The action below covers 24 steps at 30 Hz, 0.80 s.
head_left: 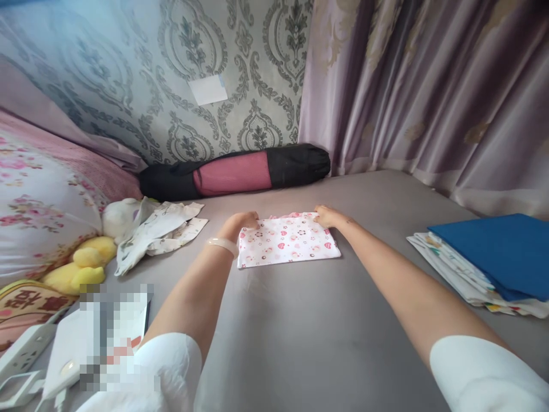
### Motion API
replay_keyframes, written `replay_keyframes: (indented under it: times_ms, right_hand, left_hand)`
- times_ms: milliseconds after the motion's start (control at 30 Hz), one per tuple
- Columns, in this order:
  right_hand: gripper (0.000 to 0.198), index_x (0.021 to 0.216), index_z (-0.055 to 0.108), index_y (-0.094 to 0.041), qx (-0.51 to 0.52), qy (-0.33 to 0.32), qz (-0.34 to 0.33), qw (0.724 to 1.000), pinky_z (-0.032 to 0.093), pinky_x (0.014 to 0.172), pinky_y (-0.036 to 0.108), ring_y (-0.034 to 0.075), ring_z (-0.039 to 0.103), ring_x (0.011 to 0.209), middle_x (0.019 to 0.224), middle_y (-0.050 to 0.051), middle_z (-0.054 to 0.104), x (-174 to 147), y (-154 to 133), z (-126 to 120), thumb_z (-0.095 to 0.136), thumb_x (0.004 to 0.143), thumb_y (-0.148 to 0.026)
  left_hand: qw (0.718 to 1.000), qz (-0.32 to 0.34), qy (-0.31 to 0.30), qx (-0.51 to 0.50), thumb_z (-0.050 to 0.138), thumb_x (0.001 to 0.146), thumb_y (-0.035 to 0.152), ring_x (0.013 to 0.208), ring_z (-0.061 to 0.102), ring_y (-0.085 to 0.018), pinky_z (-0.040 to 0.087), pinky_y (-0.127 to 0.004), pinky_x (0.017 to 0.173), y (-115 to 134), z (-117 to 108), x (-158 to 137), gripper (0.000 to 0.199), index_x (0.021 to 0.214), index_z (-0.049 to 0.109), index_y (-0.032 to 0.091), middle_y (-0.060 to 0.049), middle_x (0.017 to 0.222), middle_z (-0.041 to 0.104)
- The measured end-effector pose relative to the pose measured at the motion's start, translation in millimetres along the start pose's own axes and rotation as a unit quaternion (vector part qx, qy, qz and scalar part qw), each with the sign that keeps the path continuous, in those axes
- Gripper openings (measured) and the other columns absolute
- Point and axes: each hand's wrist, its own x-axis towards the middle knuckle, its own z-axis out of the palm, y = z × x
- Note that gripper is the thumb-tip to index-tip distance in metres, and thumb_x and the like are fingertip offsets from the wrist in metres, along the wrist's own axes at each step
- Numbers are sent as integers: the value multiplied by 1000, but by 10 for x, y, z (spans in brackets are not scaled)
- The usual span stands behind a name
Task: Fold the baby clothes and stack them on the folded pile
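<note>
A white folded cloth (288, 243) printed with pink hearts and small flowers lies on the grey bed sheet (295, 332). A strip of pink frilly fabric shows along its far edge. My left hand (245, 222) is closed on the cloth's far left corner, with a pale bangle (223, 246) on that wrist. At the far right corner my right hand (328, 217) pinches the same cloth, thumb and fingers together. Some fingertips of both hands are hidden by the fabric.
Beyond the cloth lies a black and pink rolled bag (234, 173) against the wall. Rumpled white clothes (165, 229) and a yellow plush toy (88, 266) are on the left, near a power strip (28, 349). Folded fabrics, blue on top (493, 252), sit right.
</note>
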Motion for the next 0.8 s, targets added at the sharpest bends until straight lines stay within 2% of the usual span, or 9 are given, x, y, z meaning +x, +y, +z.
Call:
replay_keyframes:
  times_ms: [133, 267, 333, 467, 533, 667, 800]
  right_hand:
    - [33, 121, 64, -16, 10, 39, -28, 999, 42, 94, 30, 26, 53, 123, 131, 16, 58, -90, 29, -2, 56, 90, -25]
    - [35, 124, 61, -18, 33, 62, -46, 996, 43, 91, 28, 25, 56, 119, 129, 13, 60, -163, 82, -108, 54, 91, -29]
    - [34, 122, 62, -19, 44, 67, -56, 995, 45, 87, 27, 23, 59, 113, 124, 10, 64, -210, 104, -191, 54, 90, -31]
    - [29, 113, 67, -18, 79, 78, -99, 989, 45, 81, 23, 20, 63, 102, 113, 8, 69, -336, 145, -400, 58, 87, -28]
    - [27, 107, 70, -17, 106, 82, -130, 982, 46, 78, 23, 19, 64, 96, 106, 7, 71, -392, 172, -519, 62, 83, -28]
    - [27, 100, 71, -14, 152, 84, -176, 969, 47, 71, 23, 18, 64, 86, 94, 4, 72, -458, 232, -763, 67, 77, -28]
    - [26, 97, 71, -15, 173, 136, -201, 955, 45, 69, 24, 17, 62, 81, 90, 3, 71, -512, 263, -950, 67, 72, -22]
  left_hand:
    - [999, -13, 42, 4, 59, 76, 27, 111, 61, -32, 40, -50, 100, 35, 37, -123, 43, 119, 62, 22, -13, 125, 65]
    - [998, 11, 66, 2, 58, 78, 27, 115, 58, -30, 34, -49, 105, 10, -55, -275, 36, 113, 64, 22, -8, 123, 66]
    - [997, 27, 68, -4, 58, 78, 28, 109, 60, -26, 40, -41, 99, -20, -137, -371, 34, 111, 65, 22, -7, 119, 68]
    - [993, 82, 67, -43, 59, 74, 29, 90, 63, -20, 46, -25, 75, -90, -312, -581, 36, 106, 67, 17, -6, 103, 71]
    - [989, 109, 71, -67, 60, 71, 31, 85, 63, -19, 45, -24, 69, -126, -399, -687, 36, 103, 69, 16, -5, 96, 71]
    - [981, 144, 99, -89, 64, 68, 34, 80, 62, -18, 44, -24, 68, -193, -583, -856, 34, 98, 71, 18, -2, 88, 71]
    - [965, 171, 161, -121, 67, 68, 30, 74, 61, -15, 44, -22, 64, -225, -720, -917, 26, 90, 70, 19, -1, 81, 70]
